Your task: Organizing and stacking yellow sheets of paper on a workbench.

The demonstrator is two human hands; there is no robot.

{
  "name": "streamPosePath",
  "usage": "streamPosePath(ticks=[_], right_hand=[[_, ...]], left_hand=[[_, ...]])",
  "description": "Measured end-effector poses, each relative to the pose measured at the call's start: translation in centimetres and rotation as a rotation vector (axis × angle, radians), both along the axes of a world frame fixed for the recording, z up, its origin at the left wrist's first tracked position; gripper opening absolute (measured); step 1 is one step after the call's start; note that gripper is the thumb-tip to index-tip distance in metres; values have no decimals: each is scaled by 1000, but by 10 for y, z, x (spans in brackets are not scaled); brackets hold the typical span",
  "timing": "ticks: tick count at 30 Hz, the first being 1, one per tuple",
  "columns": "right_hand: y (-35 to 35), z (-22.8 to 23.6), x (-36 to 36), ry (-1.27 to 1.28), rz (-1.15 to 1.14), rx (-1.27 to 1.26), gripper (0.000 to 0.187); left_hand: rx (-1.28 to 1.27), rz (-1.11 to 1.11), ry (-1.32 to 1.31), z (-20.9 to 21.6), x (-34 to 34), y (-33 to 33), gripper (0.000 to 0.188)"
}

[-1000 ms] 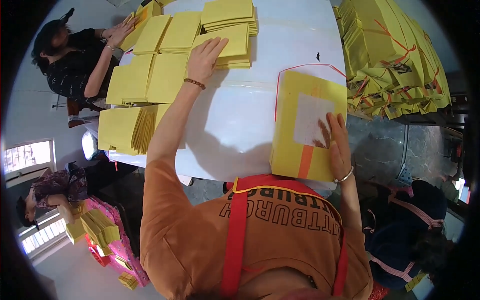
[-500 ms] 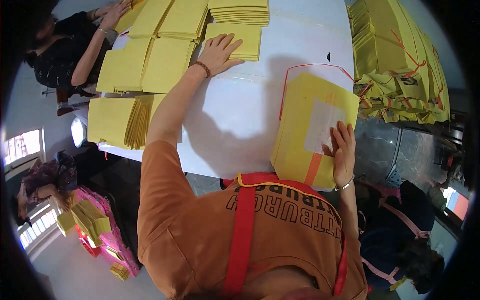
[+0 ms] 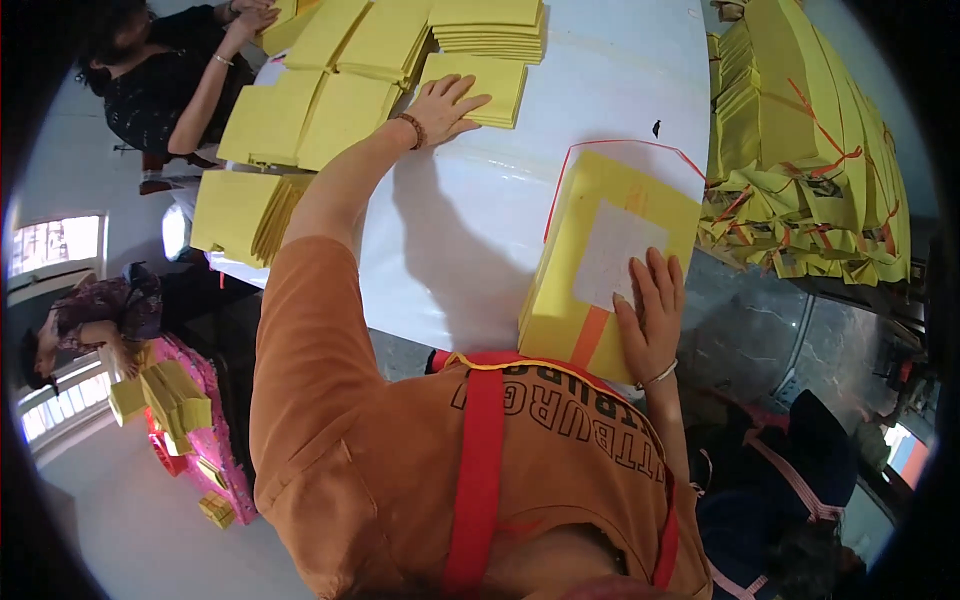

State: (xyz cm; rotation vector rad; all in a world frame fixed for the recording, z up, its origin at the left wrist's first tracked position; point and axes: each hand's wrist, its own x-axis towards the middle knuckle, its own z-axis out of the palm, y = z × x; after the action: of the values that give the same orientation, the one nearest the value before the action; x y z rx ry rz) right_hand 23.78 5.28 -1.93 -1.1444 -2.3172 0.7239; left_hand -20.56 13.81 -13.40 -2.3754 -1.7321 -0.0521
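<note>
Two windows [image 3: 58,245] [image 3: 65,400] show well to the left of a white-covered table [image 3: 600,80], and three other people are around it: one in a black top [image 3: 160,90] beside its left edge, one in a patterned top [image 3: 95,315] farther off on that side, one in dark clothing [image 3: 770,490] off its near right corner. Six stacks of yellow paper [image 3: 345,125] crowd the table's left half, one of them fanned. A seventh, the smaller stack [image 3: 500,90], lies nearer the table's middle under the left hand [image 3: 445,105], palm down, fingers spread, gripping nothing. At the table's near right corner sits one labelled yellow stack [image 3: 560,300], bearing one white sheet [image 3: 610,250] and one orange strip [image 3: 590,335]; the right hand [image 3: 648,325] rests flat along its right side, fingers extended, not closed around it. One red cord [image 3: 625,142] loops past its far end. Beyond the table's right edge stands a tall tied mass of yellow paper [image 3: 790,120].
</note>
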Motion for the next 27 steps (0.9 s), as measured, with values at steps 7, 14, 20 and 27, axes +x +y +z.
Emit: streamPosePath(ticks=[7,14,20,27], right_hand=[[5,3,4,-17,15,68,44],[6,1,4,5,20,90,45],[4,3,3,7,12,82,44],[4,6,3,-18,10,106,44]], left_hand=[[3,26,11,2,6,-2,48],[-18,57,-1,-1,6,-6,46],[-132,52,-91,-2,-6,1,48],[-132,143,67,3,13,-3,57]])
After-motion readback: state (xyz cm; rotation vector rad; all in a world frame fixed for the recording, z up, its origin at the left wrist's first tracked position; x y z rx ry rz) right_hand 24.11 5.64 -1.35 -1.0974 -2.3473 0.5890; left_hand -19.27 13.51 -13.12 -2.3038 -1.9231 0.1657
